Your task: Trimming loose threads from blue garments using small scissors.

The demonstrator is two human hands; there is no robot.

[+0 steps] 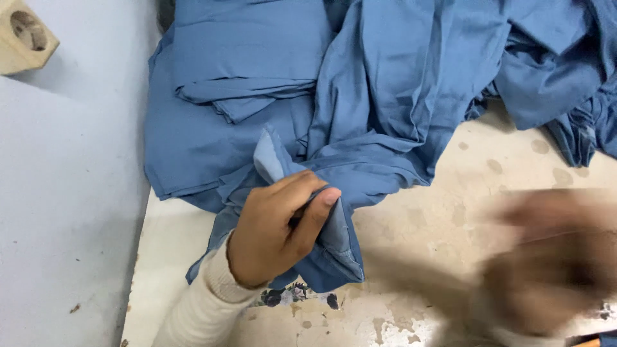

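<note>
Pinching blue cloth [334, 250], left hand [273, 234] fingers [318, 215] closed.

I'm seeing a worn, stained cream tabletop [450, 212] under it all, a folded stack of blue fabric [238, 83] lying at the back, a pale blue wall [71, 193] alongside, and a beige socket box [24, 35] mounted on it.
</note>
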